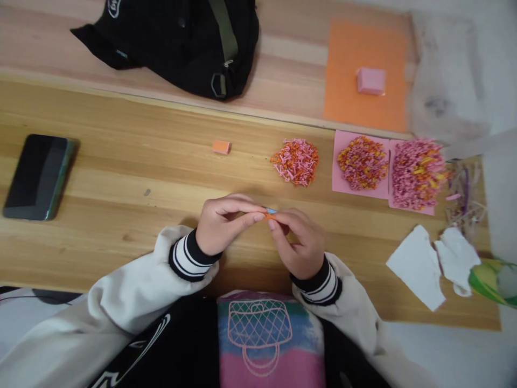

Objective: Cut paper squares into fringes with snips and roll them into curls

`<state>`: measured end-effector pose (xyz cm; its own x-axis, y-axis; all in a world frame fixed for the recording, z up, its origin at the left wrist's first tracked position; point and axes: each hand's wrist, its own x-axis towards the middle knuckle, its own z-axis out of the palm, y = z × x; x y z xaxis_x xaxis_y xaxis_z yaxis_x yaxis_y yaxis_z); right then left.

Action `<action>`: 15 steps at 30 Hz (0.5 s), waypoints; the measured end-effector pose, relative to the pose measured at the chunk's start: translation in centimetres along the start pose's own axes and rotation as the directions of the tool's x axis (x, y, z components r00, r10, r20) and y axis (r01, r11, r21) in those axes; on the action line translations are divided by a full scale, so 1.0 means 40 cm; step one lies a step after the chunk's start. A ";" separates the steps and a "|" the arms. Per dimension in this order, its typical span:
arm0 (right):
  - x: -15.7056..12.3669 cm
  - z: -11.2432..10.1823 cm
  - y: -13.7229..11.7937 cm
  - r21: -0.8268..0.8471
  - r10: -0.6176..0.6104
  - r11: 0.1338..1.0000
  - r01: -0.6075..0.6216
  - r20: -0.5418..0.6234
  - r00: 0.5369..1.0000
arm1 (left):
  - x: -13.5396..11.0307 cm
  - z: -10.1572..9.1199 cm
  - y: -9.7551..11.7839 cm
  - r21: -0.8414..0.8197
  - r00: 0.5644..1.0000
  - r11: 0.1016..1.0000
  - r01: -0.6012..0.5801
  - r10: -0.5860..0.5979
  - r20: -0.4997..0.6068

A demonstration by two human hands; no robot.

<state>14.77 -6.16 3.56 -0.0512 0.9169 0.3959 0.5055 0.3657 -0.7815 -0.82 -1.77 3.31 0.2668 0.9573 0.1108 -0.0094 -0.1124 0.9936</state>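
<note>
My left hand [226, 222] and my right hand [302, 242] meet above the wooden table, fingertips pinched together. Between them is a small orange piece of paper [268, 216], mostly covered by the fingers. A pale bluish sliver [272, 210] shows at its upper edge; what it is I cannot make out. Beyond the hands lies a small orange-and-pink block [221, 147], perhaps a stack of paper. Up and to the right sits a loose heap of tiny pink and orange paper pieces [297, 163].
Two more heaps, one pink, orange and yellow [362, 163], another mostly pink [418, 175], rest on pink squares. Torn white paper [418, 267] lies at right, a phone [36, 178] at left. Behind are a black bag [181, 48] and an orange sheet [343, 70] bearing a pink block [370, 81].
</note>
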 end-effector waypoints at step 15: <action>-0.003 0.001 0.002 0.001 0.003 1.000 -0.003 0.018 1.000 | 0.002 -0.003 0.001 -0.002 1.000 1.000 -0.022 0.022 -0.014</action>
<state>14.78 -6.21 3.42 -0.0653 0.9206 0.3850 0.5049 0.3633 -0.7830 -0.92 -1.68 3.37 0.2526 0.9583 0.1334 -0.0177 -0.1333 0.9909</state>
